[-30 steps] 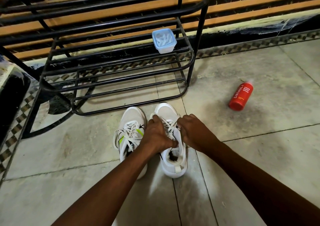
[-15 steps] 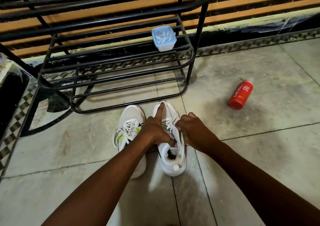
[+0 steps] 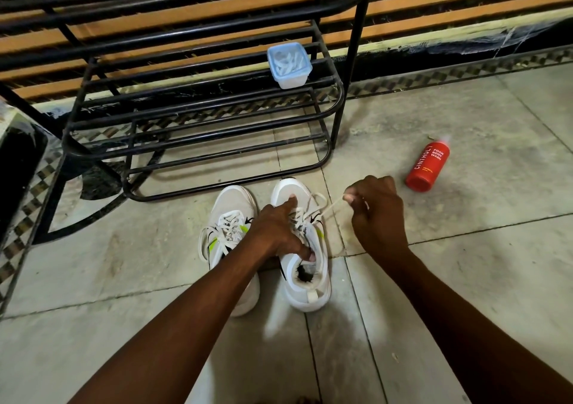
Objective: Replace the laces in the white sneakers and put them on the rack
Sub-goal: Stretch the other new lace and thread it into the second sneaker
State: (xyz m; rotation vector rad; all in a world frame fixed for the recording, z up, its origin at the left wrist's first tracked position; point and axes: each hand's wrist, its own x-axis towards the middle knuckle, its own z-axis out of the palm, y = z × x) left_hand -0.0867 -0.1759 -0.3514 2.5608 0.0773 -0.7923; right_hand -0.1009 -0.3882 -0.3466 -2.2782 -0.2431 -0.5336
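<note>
Two white sneakers stand side by side on the tiled floor, toes toward the black metal rack [image 3: 198, 143]. The left sneaker [image 3: 231, 217] is laced. My left hand [image 3: 279, 230] rests on the right sneaker [image 3: 307, 282], forefinger stretched along its laces toward the toe, thumb at the collar. My right hand [image 3: 376, 214] is to the right of that shoe and pinches a white lace [image 3: 330, 206] that runs taut from the shoe's eyelets.
A light blue plastic container [image 3: 289, 64] with white pieces inside sits on the rack's shelf. A red foam body wash bottle [image 3: 428, 168] lies on the floor to the right. A dark object [image 3: 18, 168] stands at the left edge.
My right hand has moved away from the shoe to the right, drawing a lace out taut. My left forefinger has stretched out along the laces.
</note>
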